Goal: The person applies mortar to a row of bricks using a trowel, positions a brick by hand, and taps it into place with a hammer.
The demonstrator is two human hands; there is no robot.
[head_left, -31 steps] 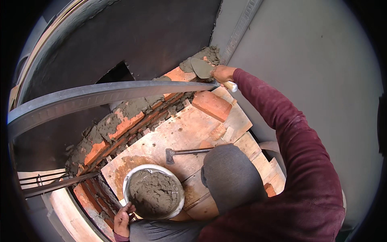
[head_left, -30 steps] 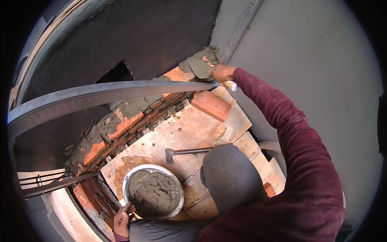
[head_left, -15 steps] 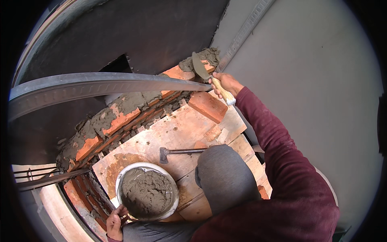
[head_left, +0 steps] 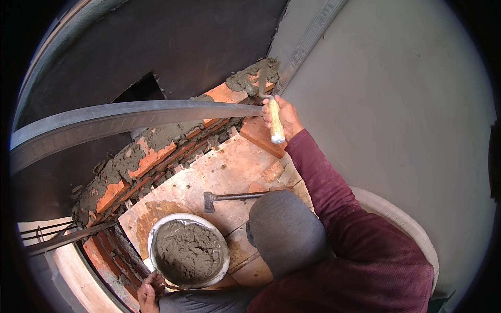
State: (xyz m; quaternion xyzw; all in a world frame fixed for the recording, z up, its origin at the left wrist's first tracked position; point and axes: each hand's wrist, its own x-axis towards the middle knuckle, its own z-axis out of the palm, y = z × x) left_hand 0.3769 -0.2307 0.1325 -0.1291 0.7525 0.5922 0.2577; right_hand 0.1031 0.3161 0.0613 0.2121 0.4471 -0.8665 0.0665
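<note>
My right hand [head_left: 284, 116] is closed round the pale wooden handle of a trowel [head_left: 275, 124]. Its blade, seen nearly edge-on, touches the grey mortar [head_left: 245, 81] at the far end of a curved brick course. At the lower left my left hand [head_left: 149, 293] has its fingers bent at the rim of a white bucket [head_left: 225, 245]. Grey wet mortar [head_left: 189, 251] fills much of the bucket. Orange bricks [head_left: 154, 159] with mortar smeared on top run along the dark wall.
A metal channel [head_left: 135, 112] crosses above the bricks, and another metal strip [head_left: 308, 39] leans by the grey wall [head_left: 396, 104]. On the wooden boards [head_left: 193, 180] lie a hatchet [head_left: 210, 201] and a loose brick [head_left: 261, 136]. My grey-clad knee [head_left: 287, 232] is beside the bucket.
The trowel blade has turned from showing its flat face to nearly edge-on, and the handle has swung more upright. My left hand stays at the bucket's rim.
</note>
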